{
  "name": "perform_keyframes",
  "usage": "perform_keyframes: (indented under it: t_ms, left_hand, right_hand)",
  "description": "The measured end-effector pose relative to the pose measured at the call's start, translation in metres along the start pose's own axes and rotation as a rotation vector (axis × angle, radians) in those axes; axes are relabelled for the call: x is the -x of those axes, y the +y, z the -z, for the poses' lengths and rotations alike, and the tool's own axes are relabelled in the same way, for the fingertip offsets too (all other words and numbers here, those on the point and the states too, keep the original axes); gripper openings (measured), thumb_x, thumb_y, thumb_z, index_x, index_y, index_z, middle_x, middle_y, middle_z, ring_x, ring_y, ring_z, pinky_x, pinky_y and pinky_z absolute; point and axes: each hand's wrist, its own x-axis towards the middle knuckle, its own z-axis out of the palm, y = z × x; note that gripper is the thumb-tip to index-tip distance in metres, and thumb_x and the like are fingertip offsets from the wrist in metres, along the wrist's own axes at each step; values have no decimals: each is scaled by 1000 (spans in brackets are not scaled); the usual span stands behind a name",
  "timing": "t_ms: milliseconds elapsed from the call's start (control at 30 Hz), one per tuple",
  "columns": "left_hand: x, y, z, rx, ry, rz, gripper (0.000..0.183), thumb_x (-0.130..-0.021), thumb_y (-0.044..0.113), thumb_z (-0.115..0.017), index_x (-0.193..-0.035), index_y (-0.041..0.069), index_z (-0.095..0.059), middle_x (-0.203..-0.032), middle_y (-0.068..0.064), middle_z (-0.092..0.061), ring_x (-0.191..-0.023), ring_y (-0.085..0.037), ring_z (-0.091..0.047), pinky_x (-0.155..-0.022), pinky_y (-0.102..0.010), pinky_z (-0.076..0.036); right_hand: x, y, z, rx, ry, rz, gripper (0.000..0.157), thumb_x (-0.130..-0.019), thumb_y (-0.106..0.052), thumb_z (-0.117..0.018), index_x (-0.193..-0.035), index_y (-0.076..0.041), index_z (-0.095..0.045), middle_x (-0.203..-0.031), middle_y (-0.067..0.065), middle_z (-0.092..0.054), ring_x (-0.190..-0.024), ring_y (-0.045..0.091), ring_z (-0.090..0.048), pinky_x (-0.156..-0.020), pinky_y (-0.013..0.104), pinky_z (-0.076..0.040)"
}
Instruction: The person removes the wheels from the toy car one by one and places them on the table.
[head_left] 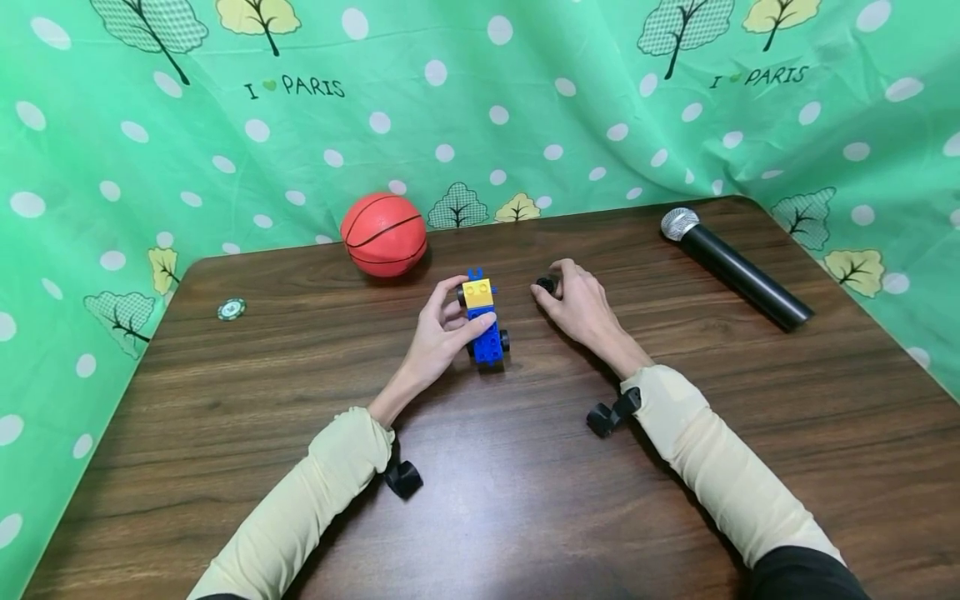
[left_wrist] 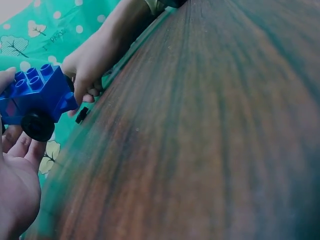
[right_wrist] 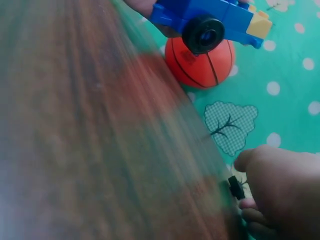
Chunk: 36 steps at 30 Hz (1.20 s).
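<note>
My left hand (head_left: 442, 329) grips a toy car (head_left: 487, 343) of blue and yellow building blocks, thumb on top and fingers along its left side. The car has black wheels, and a bare blue peg sticks out at its front right. In the left wrist view the car's studded blue rear (left_wrist: 35, 87) is raised above the tabletop. To the right, my right hand (head_left: 581, 304) pinches a small black wheel (head_left: 546, 285) between thumb and fingers, low at the table. The right wrist view has this wheel (right_wrist: 236, 187) between the fingertips, partly covered.
A red toy basketball (head_left: 384, 235) sits behind the left hand at the table's (head_left: 225, 400) back edge. A microphone (head_left: 738, 268) with a silver head lies at the right. A poker chip (head_left: 232, 309) lies far left. Green dotted cloth (head_left: 465, 108) hangs behind the table.
</note>
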Motion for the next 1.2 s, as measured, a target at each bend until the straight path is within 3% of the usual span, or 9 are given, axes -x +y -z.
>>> perform_keyframes:
  t_ms: [167,433,667,933,1200]
  left_hand:
    - [-2,1,1,0,23,-22,62,-93,6,-70,-149,4,-43,-118,-26,-68,-91,-19,-71,-82,-31,-58]
    - [-3,1,3,14,48,-6,67,-90,20,-77,-147,4,-45,-118,-24,-69,-89,-16,-72,-83,-30,-58]
    - [-2,2,1,34,62,32,48,-90,4,-74,-134,-1,-55,-108,-17,-73,-85,-15,-71,-79,-28,-58]
    - [0,-1,0,43,98,24,29,-91,8,-75,-116,-4,-65,-96,-7,-73,-83,-13,-70,-81,-26,-56]
    - [-3,0,1,38,148,30,22,-93,14,-73,-106,-1,-64,-91,-3,-69,-83,-11,-68,-80,-25,-55]
  right_hand:
    - [9,-12,2,-84,5,18,40,-103,-28,-65,-128,3,-59,-83,8,-59,-71,25,-56,-68,41,-47]
    - [33,-36,-3,-233,-98,211,27,-109,-21,-56,-121,1,-65,-91,7,-65,-79,19,-59,-70,36,-50]
    - [51,-52,-7,-483,-235,171,29,-113,-19,-43,-111,-2,-66,-82,6,-64,-75,21,-63,-69,34,-54]
    - [57,-56,-12,-512,-292,141,31,-114,-21,-42,-111,-3,-67,-83,5,-67,-76,20,-64,-70,34,-55]
    - [52,-59,-13,-640,-344,110,29,-113,-17,-44,-118,4,-62,-88,11,-67,-79,25,-64,-71,33,-55]
